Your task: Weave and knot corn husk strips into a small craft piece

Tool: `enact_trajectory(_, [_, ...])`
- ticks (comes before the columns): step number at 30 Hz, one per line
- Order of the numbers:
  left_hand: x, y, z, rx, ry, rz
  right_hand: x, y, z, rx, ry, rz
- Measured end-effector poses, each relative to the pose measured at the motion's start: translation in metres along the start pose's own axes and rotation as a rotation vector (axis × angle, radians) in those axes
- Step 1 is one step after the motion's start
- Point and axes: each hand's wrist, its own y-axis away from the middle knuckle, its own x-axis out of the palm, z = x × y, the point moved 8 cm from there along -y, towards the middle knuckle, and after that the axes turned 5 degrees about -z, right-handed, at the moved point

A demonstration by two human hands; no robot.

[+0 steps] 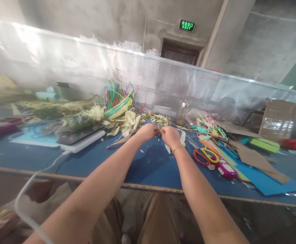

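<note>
My left hand [148,132] and my right hand [170,137] meet fingertip to fingertip above the blue table, each closed in a pinch. Whatever lies between the fingers is too small and blurred to make out. Just behind them is a heap of pale dried husk strips [163,119], with a bit of blue near my left fingers. Larger curled husk pieces [130,122] lie to the left of my left hand. A pale strip [183,138] is close to the right of my right hand, which has a gold bracelet at the wrist.
Red-and-yellow-handled scissors [206,156], a purple box-like object [226,169] and coloured paper [267,179] lie at right. Behind stand a glass bottle [183,113] and a perforated metal screen [148,73]. At left are a bundle of coloured stems [117,100] and a white device with a cable [83,142].
</note>
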Motion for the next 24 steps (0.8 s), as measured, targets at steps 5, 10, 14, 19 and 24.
enact_trajectory(5, [0.0002, 0.0006, -0.0030, 0.013, -0.034, -0.020, 0.0009, -0.0003, -0.0032, 0.030, 0.000, 0.005])
enact_trajectory(10, [-0.0007, 0.0002, -0.0037, 0.030, 0.059, -0.049, -0.0009, 0.0000, -0.0058, 0.062, -0.006, -0.019])
enact_trajectory(14, [-0.0016, -0.0002, -0.0032, 0.050, 0.111, -0.056, -0.0008, 0.0004, -0.0075, 0.093, -0.010, -0.011])
enact_trajectory(19, [-0.0024, 0.0013, 0.0017, -0.002, 0.062, -0.017, 0.0018, 0.0001, -0.0061, 0.096, -0.024, 0.012])
enact_trajectory(24, [-0.0039, 0.0032, -0.0032, -0.032, -0.043, 0.007, 0.0041, 0.0005, -0.0062, 0.111, -0.028, 0.012])
